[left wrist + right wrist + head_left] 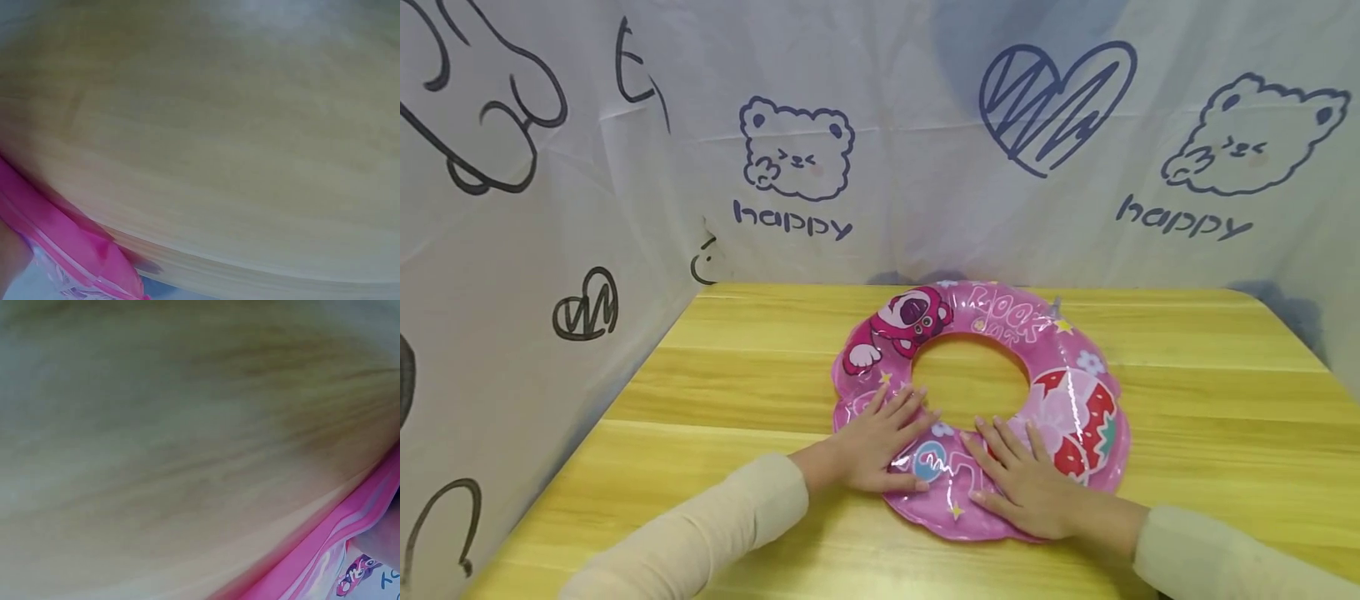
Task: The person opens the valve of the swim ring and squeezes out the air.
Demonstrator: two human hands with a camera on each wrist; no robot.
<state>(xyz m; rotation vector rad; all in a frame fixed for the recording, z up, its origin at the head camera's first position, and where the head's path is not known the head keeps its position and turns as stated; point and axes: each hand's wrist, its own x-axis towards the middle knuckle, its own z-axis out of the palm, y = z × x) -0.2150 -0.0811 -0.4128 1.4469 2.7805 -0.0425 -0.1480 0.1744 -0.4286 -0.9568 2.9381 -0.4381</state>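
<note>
A pink inflatable swim ring lies on the table, puffed up, printed with a bear, a strawberry and white lettering. My left hand rests on its near left part, fingers straight and pointing towards the hole. On the near right part lies my right hand, its fingers spread and straight. Between the two hands a blue print and a yellow star show on the ring. In the left wrist view the ring's pink edge fills the lower left corner; the right wrist view has its edge at lower right.
The yellow wood-grain table extends to both sides of the ring. Behind it hangs a white cloth with bear and heart drawings and the word "happy". Another cloth wall closes off the left side.
</note>
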